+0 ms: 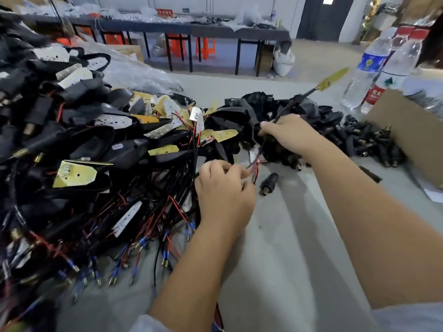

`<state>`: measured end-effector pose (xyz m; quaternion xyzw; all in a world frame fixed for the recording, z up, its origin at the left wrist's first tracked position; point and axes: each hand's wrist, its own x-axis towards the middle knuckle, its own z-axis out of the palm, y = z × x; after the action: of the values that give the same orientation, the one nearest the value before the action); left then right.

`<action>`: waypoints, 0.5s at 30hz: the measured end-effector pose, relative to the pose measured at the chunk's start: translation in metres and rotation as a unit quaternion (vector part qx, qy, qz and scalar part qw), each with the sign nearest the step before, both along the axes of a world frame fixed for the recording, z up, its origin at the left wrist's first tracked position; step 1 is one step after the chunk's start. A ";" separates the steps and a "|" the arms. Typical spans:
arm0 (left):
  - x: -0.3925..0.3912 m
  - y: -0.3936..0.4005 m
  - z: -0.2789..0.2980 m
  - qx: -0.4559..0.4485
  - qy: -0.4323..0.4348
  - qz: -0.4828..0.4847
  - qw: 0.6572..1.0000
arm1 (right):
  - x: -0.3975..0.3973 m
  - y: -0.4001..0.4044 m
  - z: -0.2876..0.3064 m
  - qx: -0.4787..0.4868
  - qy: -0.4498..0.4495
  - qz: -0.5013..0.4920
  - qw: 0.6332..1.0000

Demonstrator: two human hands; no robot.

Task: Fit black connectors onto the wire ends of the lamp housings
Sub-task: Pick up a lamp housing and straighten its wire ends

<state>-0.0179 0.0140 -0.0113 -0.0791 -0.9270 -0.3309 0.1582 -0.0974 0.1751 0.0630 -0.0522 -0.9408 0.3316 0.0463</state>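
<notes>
- Lamp housing [271, 142] was gripped by right hand [291, 135]; red-black wires [254, 167] were pinched by left hand [224, 190].
- Connector [268, 184] lay loose mid-desk [275, 248]; wires could be snagged in the tangle.

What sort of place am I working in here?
Likely a small assembly workshop: a heap of lamp housings with loose wires, a pile of black connectors, and a long bench strewn with parts behind.
</notes>
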 end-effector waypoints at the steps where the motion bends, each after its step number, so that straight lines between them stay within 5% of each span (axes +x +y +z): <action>1: 0.000 -0.001 0.000 -0.007 0.000 -0.005 1.000 | 0.008 0.003 -0.002 -0.004 0.004 -0.014 1.000; 7: 0.000 0.002 0.005 0.026 0.000 -0.006 1.000 | 0.061 0.003 -0.008 -0.068 0.113 -0.168 0.977; 11: 0.009 0.006 0.013 0.139 0.024 -0.036 0.989 | 0.093 -0.019 -0.019 -0.232 0.185 -0.215 0.930; 15: 0.015 0.004 0.017 0.147 0.062 -0.072 0.985 | 0.112 -0.037 -0.046 -0.366 0.244 -0.230 0.868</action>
<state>-0.0027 0.0181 0.0055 -0.1423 -0.8485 -0.4682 0.2012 0.0149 0.1381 0.0173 -0.1975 -0.6721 0.6347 0.3262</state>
